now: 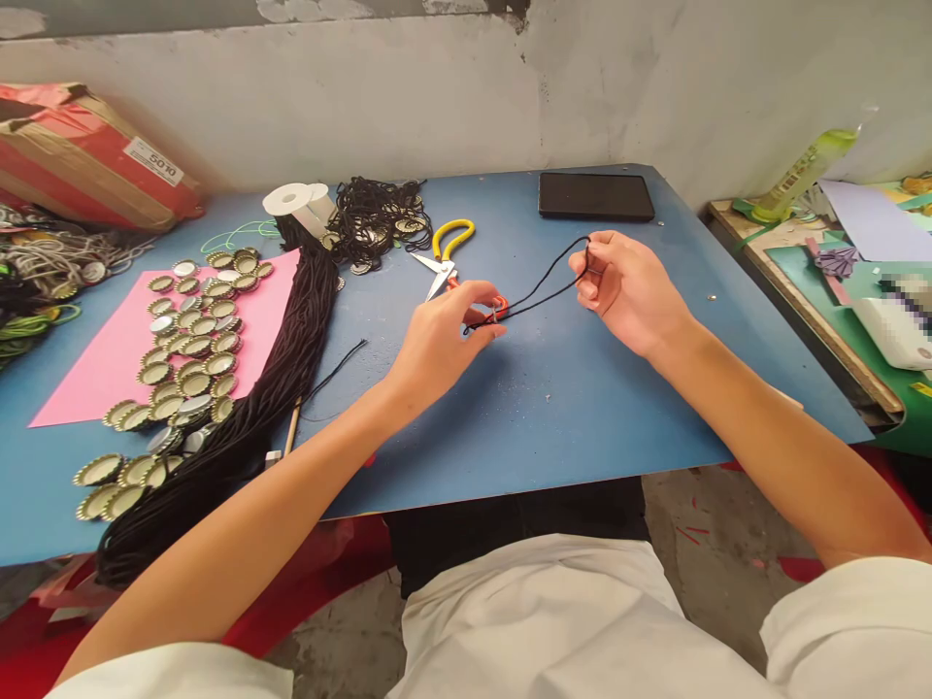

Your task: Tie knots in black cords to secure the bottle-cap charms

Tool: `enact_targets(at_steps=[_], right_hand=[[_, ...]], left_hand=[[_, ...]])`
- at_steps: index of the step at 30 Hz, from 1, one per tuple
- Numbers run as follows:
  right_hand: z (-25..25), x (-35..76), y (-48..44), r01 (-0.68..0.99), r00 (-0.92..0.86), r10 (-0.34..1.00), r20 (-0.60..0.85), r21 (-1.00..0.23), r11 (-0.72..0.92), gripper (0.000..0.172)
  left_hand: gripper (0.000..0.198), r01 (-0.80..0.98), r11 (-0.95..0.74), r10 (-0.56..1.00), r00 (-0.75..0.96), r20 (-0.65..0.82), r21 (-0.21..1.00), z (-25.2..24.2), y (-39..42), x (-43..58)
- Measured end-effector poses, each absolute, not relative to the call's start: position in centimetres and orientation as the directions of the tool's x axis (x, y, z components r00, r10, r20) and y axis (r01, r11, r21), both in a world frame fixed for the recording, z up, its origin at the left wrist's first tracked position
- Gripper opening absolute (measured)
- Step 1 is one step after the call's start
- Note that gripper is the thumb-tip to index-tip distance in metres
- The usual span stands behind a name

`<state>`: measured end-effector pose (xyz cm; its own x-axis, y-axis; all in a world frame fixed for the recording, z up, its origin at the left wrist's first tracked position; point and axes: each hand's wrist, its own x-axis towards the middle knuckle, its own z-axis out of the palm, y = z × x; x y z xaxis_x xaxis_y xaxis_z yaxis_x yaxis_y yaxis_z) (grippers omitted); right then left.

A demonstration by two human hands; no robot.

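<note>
My left hand [452, 335] is closed over the table, pinching a thin black cord [543, 300] between thumb and fingers. The cord runs to the right as a narrow, doubled loop. At the loop's far end, my right hand [627, 291] is closed on it with bent fingers. A small greyish bit shows by the left fingertips; I cannot make out what it is. Behind the left hand lie opened scissors with a yellow handle [452, 241]; their orange-red handle is partly hidden by that hand. A loose cord end sticks out left of the left wrist.
Bottle caps [195, 346] lie on pink paper [87, 388], beside a long bundle of black cords [291, 359]. Behind are white rolls [287, 199], tangled corded caps [379, 218] and a black phone [597, 197]. A taped box [94, 155] stands left; a bottle [805, 175] stands right.
</note>
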<state>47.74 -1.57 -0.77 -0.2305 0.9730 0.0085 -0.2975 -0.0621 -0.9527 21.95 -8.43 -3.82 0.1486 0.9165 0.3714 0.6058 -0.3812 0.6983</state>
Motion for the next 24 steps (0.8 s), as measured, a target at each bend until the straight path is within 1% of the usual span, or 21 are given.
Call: enact_targets(at_steps=[3,6,7,9,12,14,17,20,24], right_hand=[[-0.5,47.4,-2.1,-0.245,-0.328,0.944,-0.025,-0.963,-0.110,0.027],[-0.4,47.1,-2.6,-0.152,-0.367,0.929,-0.046,-0.982,-0.108,0.029],[-0.5,47.0,-2.8,-0.105,-0.382,0.923,-0.048,-0.990,-0.095,0.033],[-0.7,46.8,-3.2,0.006,-0.436,0.898,-0.052,-0.998,-0.055,0.047],[-1.1,46.3,-3.9,0.158,-0.537,0.840,-0.073,-0.987,0.015,0.068],[-1.3,45.9,-4.3,0.222,-0.578,0.811,-0.093,-0.974,0.046,0.073],[-1.6,45.2,-4.8,0.268,-0.606,0.785,-0.127,-0.962,0.052,0.070],[-1.8,44.9,-4.9,0.254,-0.603,0.789,-0.122,-0.966,0.045,0.065],[-2.1,45.1,-4.6,0.234,-0.585,0.807,-0.078,-0.969,0.076,0.062]], left_hand=[[0.028,0.614,-0.395,0.915,0.195,0.354,0.683,-4.6,-8.2,22.0],[0.027,0.609,-0.426,0.900,0.212,0.380,0.669,-4.7,-8.3,22.1],[0.027,0.606,-0.438,0.894,0.216,0.392,0.664,-4.7,-8.4,22.1],[0.027,0.604,-0.471,0.874,0.222,0.432,0.643,-4.5,-8.7,22.2],[0.026,0.631,-0.540,0.819,0.243,0.519,0.557,-4.5,-9.0,22.3],[0.024,0.647,-0.577,0.785,0.271,0.557,0.498,-4.7,-9.1,22.3],[0.021,0.657,-0.600,0.767,0.310,0.562,0.456,-5.1,-9.1,22.4],[0.023,0.665,-0.597,0.774,0.330,0.541,0.448,-5.2,-9.2,22.5],[0.037,0.642,-0.581,0.798,0.328,0.506,0.500,-4.9,-9.2,22.5]])
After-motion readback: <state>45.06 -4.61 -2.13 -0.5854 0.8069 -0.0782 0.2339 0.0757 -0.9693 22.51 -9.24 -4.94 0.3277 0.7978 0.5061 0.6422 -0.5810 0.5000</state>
